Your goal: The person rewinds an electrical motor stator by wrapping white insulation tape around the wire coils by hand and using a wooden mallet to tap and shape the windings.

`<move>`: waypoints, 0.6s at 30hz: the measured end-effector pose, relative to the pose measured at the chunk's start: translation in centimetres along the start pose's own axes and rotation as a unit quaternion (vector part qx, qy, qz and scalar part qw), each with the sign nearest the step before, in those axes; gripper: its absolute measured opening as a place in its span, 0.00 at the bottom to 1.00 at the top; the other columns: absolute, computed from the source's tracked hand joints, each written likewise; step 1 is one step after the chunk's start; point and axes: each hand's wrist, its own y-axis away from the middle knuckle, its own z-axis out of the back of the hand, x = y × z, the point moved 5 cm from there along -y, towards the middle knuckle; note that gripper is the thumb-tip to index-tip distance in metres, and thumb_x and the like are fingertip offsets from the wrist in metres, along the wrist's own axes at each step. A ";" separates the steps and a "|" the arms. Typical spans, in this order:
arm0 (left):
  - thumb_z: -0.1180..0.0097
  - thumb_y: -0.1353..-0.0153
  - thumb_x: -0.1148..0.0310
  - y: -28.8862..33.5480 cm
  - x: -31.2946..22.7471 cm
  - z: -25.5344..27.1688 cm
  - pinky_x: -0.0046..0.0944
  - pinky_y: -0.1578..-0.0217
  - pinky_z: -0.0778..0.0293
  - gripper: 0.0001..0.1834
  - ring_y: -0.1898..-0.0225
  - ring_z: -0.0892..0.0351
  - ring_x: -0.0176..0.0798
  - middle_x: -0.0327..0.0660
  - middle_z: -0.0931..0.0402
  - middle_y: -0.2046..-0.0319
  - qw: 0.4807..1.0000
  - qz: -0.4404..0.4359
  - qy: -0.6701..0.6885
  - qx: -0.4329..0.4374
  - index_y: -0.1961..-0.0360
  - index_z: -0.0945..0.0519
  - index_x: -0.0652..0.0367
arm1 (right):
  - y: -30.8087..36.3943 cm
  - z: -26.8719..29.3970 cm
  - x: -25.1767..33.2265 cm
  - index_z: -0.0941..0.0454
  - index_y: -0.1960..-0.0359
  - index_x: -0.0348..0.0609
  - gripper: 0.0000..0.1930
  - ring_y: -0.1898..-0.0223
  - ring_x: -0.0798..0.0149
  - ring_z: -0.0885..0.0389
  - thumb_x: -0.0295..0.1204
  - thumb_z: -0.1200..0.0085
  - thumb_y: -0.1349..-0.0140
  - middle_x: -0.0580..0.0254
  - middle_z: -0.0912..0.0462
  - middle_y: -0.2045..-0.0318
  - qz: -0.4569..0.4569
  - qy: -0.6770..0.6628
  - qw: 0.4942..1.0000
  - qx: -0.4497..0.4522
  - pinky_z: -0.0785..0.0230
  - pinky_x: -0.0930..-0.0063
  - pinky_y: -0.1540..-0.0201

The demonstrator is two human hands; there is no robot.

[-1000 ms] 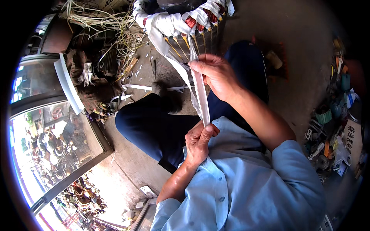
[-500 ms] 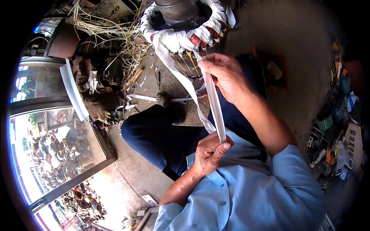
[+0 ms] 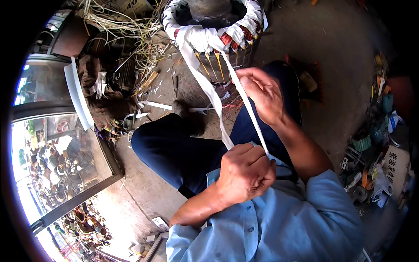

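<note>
A motor core (image 3: pixel 244 56) stands upright at the top, a metal cylinder (image 3: pixel 211 8) at its centre. Its ring of coil ends is wrapped in white cloth tape (image 3: pixel 201 39), with red wire (image 3: pixel 225 38) bare in places and yellow strips (image 3: pixel 219 66) beneath. Two lengths of tape hang from the ring toward me. My left hand (image 3: pixel 246 170) is closed in a fist on the tape in front of my shirt, pulling the right-hand length straight. Beside that taut length, my right hand (image 3: pixel 263 94) has its fingers loosely bent and thumb apart, fingertips at the tape's edge.
Tangled pale wires (image 3: pixel 126 28) and dark scrap lie at the left, near a glass-paned frame (image 3: pixel 61 153). Tape scraps (image 3: pixel 157 105) litter the floor by my foot. Tools and parts (image 3: pixel 362 144) crowd the right side, with a cardboard box (image 3: pixel 398 163) among them.
My left hand has turned knuckles up and closed over the tape, which is now narrower and tauter. My right hand has loosened its pinch and moved slightly right and down.
</note>
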 end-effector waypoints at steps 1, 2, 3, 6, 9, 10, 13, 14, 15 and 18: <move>0.37 0.56 0.81 -0.1 -0.4 0.3 0.41 0.82 0.41 0.16 0.82 0.35 0.40 0.38 0.36 0.82 0.998 -0.012 -0.055 0.013 0.84 0.35 0.56 | 0.1 0.3 0.2 0.18 0.57 0.35 0.09 0.68 0.77 0.20 0.30 0.42 0.31 0.62 0.15 0.66 -0.016 0.047 0.999 0.023 0.26 0.79 0.65; 0.37 0.57 0.80 0.0 -0.7 0.4 0.40 0.82 0.41 0.16 0.82 0.35 0.39 0.38 0.35 0.82 0.993 -0.024 -0.110 0.027 0.84 0.35 0.55 | 0.2 0.3 0.4 0.18 0.58 0.35 0.10 0.68 0.77 0.20 0.32 0.40 0.32 0.62 0.15 0.67 -0.031 0.094 0.994 0.046 0.26 0.79 0.66; 0.36 0.61 0.77 0.4 -0.6 -0.1 0.39 0.81 0.40 0.16 0.81 0.35 0.38 0.37 0.36 0.80 0.986 -0.032 -0.154 0.049 0.84 0.34 0.55 | 0.6 -0.1 1.0 0.17 0.61 0.36 0.12 0.72 0.78 0.23 0.35 0.35 0.35 0.64 0.17 0.72 -0.027 0.097 0.994 0.052 0.29 0.78 0.70; 0.37 0.63 0.72 1.0 -0.4 -0.6 0.38 0.79 0.39 0.13 0.79 0.35 0.37 0.37 0.36 0.79 0.967 -0.035 -0.224 0.113 0.84 0.32 0.55 | 0.6 -0.6 1.1 0.17 0.62 0.37 0.13 0.74 0.79 0.26 0.35 0.34 0.36 0.67 0.20 0.76 0.019 0.199 0.977 0.075 0.33 0.78 0.73; 0.39 0.62 0.70 1.7 0.1 -1.2 0.39 0.77 0.37 0.09 0.77 0.33 0.38 0.37 0.36 0.79 0.956 -0.036 -0.261 0.127 0.83 0.30 0.56 | -0.5 -0.4 0.6 0.17 0.63 0.34 0.09 0.74 0.81 0.28 0.29 0.38 0.36 0.68 0.19 0.76 -0.064 0.139 0.988 0.034 0.34 0.78 0.73; 0.39 0.62 0.70 1.9 0.2 -1.3 0.39 0.77 0.37 0.09 0.76 0.32 0.38 0.38 0.36 0.79 0.954 -0.033 -0.268 0.129 0.83 0.29 0.56 | -0.9 -0.2 -0.2 0.17 0.64 0.34 0.08 0.74 0.81 0.27 0.29 0.38 0.35 0.69 0.19 0.75 -0.072 0.102 0.992 0.025 0.34 0.79 0.72; 0.40 0.61 0.70 2.3 0.9 -1.6 0.40 0.75 0.35 0.08 0.75 0.31 0.39 0.39 0.35 0.78 0.951 -0.019 -0.272 0.148 0.83 0.28 0.57 | -2.7 -0.1 -1.5 0.16 0.61 0.33 0.06 0.71 0.82 0.26 0.25 0.41 0.33 0.71 0.18 0.71 -0.079 0.045 0.996 0.010 0.33 0.83 0.68; 0.40 0.60 0.70 2.3 1.0 -1.7 0.40 0.75 0.34 0.08 0.74 0.30 0.40 0.39 0.34 0.78 0.950 -0.017 -0.274 0.147 0.82 0.28 0.57 | -3.2 -0.4 -1.6 0.16 0.59 0.34 0.06 0.69 0.82 0.26 0.24 0.41 0.33 0.72 0.18 0.69 -0.086 0.033 0.996 0.007 0.33 0.85 0.66; 0.40 0.60 0.70 2.3 1.1 -1.7 0.40 0.74 0.34 0.08 0.74 0.30 0.40 0.39 0.34 0.78 0.950 -0.016 -0.276 0.146 0.82 0.28 0.57 | -3.7 -0.5 -1.5 0.16 0.60 0.34 0.06 0.69 0.82 0.25 0.24 0.41 0.34 0.71 0.18 0.69 -0.098 0.021 0.995 -0.003 0.32 0.85 0.65; 0.41 0.60 0.70 2.1 1.2 -1.4 0.41 0.74 0.33 0.07 0.74 0.30 0.40 0.39 0.34 0.77 0.949 -0.011 -0.282 0.140 0.82 0.28 0.57 | -4.6 -1.4 -1.0 0.15 0.65 0.34 0.07 0.75 0.80 0.27 0.26 0.40 0.36 0.71 0.19 0.76 -0.082 -0.023 0.996 -0.035 0.34 0.81 0.73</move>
